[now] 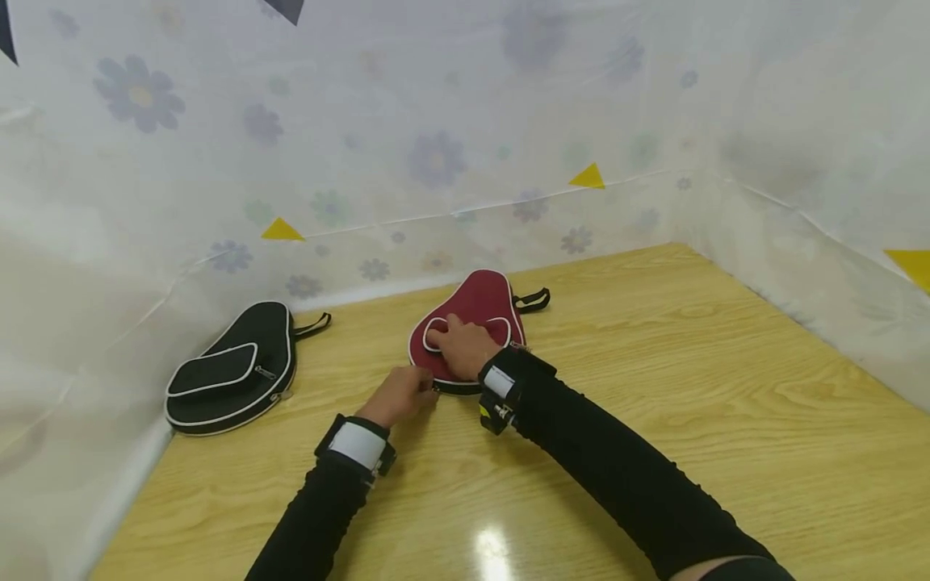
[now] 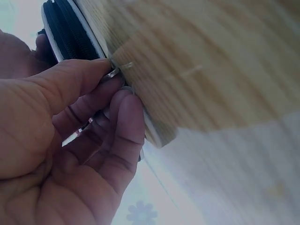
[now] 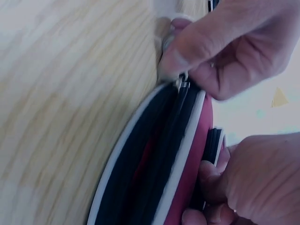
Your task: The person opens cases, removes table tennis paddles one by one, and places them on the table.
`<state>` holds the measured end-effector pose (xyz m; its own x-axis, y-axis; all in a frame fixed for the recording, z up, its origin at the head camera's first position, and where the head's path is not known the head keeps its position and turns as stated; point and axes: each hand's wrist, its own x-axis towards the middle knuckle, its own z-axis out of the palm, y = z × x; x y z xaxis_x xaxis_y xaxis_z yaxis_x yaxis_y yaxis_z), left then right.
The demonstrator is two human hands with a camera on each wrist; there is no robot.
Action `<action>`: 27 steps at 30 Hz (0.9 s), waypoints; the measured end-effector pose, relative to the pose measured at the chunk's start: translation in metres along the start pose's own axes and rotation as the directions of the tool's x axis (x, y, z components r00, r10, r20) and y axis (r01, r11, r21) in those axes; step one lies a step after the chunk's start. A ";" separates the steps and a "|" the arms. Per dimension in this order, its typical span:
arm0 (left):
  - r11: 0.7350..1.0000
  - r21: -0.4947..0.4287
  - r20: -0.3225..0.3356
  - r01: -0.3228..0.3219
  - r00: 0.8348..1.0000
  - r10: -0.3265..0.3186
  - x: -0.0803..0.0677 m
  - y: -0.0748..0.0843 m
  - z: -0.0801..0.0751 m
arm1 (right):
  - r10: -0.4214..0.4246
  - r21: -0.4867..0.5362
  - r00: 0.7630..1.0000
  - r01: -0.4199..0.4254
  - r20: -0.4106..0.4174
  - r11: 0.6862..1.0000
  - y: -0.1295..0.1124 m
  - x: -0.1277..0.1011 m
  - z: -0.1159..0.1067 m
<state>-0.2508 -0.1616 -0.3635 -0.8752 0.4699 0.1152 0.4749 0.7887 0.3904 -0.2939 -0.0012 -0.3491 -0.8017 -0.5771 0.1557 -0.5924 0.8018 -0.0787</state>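
Note:
A red paddle case (image 1: pixel 483 294) with white piping lies on the table, its wrist strap (image 1: pixel 534 300) pointing right. At its near left edge, my left hand (image 1: pixel 395 395) pinches the zipper pull (image 3: pixel 182 80) between thumb and forefinger. Behind the pull, the black zipper side (image 3: pixel 154 154) is parted, with a strip of red showing inside. My right hand (image 1: pixel 465 347) lies over the small front pocket and grips it with curled fingers (image 3: pixel 213 180). The hand covers much of that pocket.
A black paddle case (image 1: pixel 272 331) with white piping and a front pocket lies at the left of the wooden table (image 1: pixel 654 363). White flowered sheeting (image 1: pixel 436 97) hangs behind and along both sides, with yellow triangles (image 1: pixel 588 177) on it.

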 end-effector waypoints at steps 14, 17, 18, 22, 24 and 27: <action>0.999 -0.025 0.010 0.026 1.000 -0.026 0.001 -0.001 0.001 | -0.123 -0.014 0.992 0.123 -0.001 0.992 0.010 -0.006 -0.008; 0.999 -0.036 0.014 0.017 1.000 -0.016 0.001 -0.001 0.000 | -0.147 -0.023 0.989 0.147 0.003 0.989 0.015 -0.006 -0.006; 0.999 -0.045 0.016 0.013 1.000 -0.013 0.001 -0.001 0.000 | -0.154 -0.025 0.988 0.154 0.007 0.988 0.017 -0.006 -0.006; 0.998 -0.064 0.014 0.001 1.000 0.000 0.000 0.001 -0.001 | -0.183 -0.012 0.983 0.183 0.004 0.983 0.022 -0.007 -0.005; 0.998 -0.065 0.017 0.011 1.000 -0.010 0.000 0.001 0.000 | -0.195 -0.006 0.981 0.195 0.004 0.981 0.023 -0.008 -0.005; 0.997 -0.063 0.027 0.034 0.999 -0.032 0.001 0.000 0.000 | -0.209 -0.012 0.978 0.209 0.015 0.978 0.025 -0.009 -0.007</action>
<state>-0.2515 -0.1613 -0.3640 -0.8871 0.4551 0.0775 0.4383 0.7776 0.4508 -0.3009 0.0252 -0.3457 -0.6614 -0.7340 0.1542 -0.7459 0.6653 -0.0321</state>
